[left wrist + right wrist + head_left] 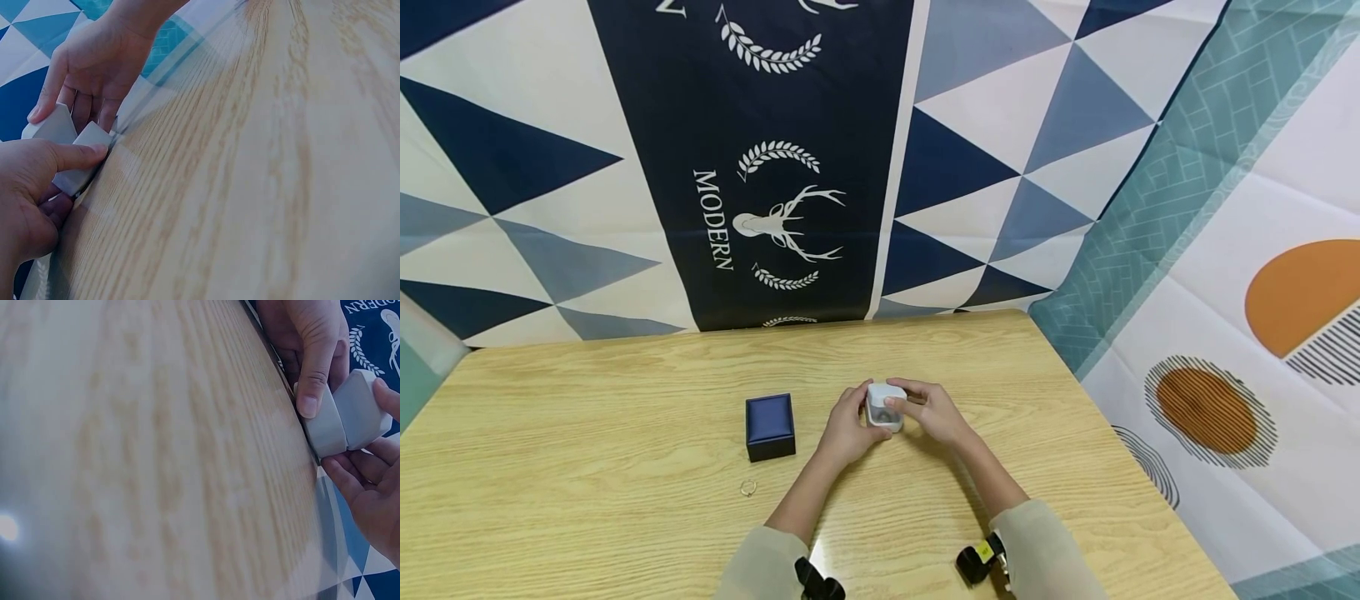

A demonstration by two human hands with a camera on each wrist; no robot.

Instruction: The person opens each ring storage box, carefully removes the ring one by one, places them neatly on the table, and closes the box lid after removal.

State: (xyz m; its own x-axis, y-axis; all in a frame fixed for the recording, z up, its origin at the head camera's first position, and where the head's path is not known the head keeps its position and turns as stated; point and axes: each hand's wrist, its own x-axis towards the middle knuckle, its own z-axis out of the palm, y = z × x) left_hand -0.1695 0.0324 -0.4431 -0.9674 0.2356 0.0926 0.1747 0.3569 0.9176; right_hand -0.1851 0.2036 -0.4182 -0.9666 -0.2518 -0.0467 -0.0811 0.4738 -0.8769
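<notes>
A small white ring box (886,393) with a grey inside stands on the table, its lid partly raised. My left hand (846,429) grips the base, the thumb pressed on its near side, as the left wrist view shows with the white base (84,172). My right hand (934,412) pinches the lid (364,411) between thumb and fingers. What lies inside the box is too small to tell. Left of my hands, a thin ring (748,488) lies on the wood, below a dark blue box (771,427) with a shiny top.
The wooden table (587,433) reaches back to a patterned cloth (790,217) hanging behind it. Another printed cloth (1210,400) hangs along the right edge. Both wrists wear small black cameras, one of them the right wrist camera (976,563).
</notes>
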